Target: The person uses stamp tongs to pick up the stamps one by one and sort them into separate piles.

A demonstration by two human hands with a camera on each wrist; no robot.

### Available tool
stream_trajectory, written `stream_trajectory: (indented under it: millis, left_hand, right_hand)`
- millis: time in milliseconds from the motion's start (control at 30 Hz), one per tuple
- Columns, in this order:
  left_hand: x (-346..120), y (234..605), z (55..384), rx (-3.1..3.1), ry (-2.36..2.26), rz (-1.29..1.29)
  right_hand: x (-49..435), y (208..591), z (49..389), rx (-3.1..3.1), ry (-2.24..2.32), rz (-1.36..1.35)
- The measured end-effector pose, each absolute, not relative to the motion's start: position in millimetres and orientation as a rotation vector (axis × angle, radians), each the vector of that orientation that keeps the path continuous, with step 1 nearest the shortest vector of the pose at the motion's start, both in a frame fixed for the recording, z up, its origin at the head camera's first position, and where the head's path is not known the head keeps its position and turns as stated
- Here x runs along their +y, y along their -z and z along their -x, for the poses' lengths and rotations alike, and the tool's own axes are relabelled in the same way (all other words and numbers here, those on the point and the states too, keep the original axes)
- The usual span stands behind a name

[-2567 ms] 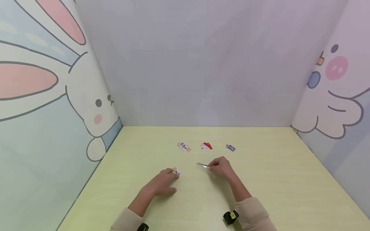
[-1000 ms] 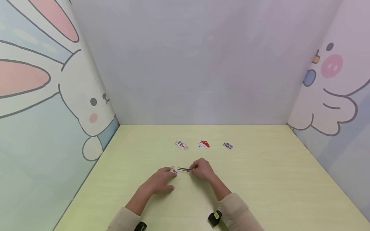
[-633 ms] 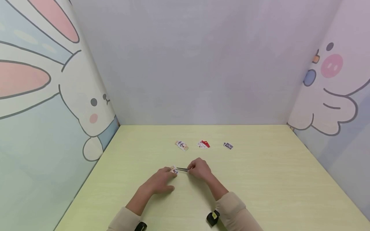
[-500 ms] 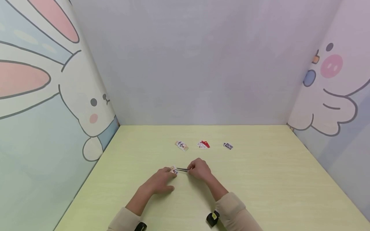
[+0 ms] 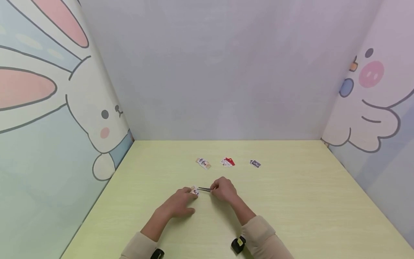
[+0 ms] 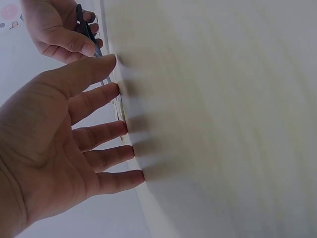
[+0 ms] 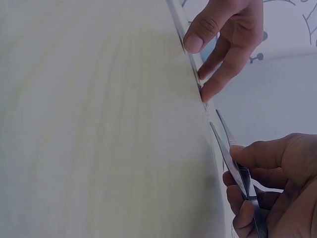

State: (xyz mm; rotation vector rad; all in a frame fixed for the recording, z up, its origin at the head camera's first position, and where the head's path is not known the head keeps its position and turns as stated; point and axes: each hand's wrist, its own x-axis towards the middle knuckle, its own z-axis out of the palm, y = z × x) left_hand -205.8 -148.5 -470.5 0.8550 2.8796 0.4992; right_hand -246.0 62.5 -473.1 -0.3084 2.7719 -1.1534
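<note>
My left hand (image 5: pixel 178 203) rests on the table with its fingers fairly straight, fingertips pressing on a small stack of printed cards (image 5: pixel 195 191). In the left wrist view, the fingers (image 6: pixel 101 136) are spread and their tips meet the tabletop. My right hand (image 5: pixel 224 189) pinches a pair of tweezers (image 7: pixel 233 166) between thumb and fingers. Their two dark, slim arms are parted, with the tips pointing left, right at the edge of the cards under my left hand. Part of those cards is hidden by the left fingers.
Farther back on the pale yellow table (image 5: pixel 291 201) lie a fan of tan and white cards (image 5: pixel 203 163), a fan of white and red cards (image 5: pixel 228 162) and some dark cards (image 5: pixel 255 163). Walls with a cartoon rabbit (image 5: pixel 97 122) and pig enclose the table.
Since the earliest frame my right hand has carried the tweezers left to the cards, and their arms have parted. Over the last half second little has moved. The left hand keeps its place on the cards.
</note>
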Motion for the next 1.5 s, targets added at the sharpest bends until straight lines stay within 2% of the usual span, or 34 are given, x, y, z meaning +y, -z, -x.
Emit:
stream_trajectory:
  millis: [733, 1200, 1500]
  left_hand:
    - [-149.9, 466.4, 203.1, 2.856, -0.538, -0.771]
    - [-151.1, 463.4, 195.3, 2.911, -0.552, -0.706]
    - [-146.7, 461.1, 203.2, 2.991, -0.45, -0.739]
  right_hand:
    - [61.9, 475.0, 246.8, 2.734, 1.098, 0.337]
    - [68.6, 468.2, 239.1, 2.689, 1.228, 0.375]
    - [75.1, 471.0, 246.3, 2.703, 1.288, 0.316]
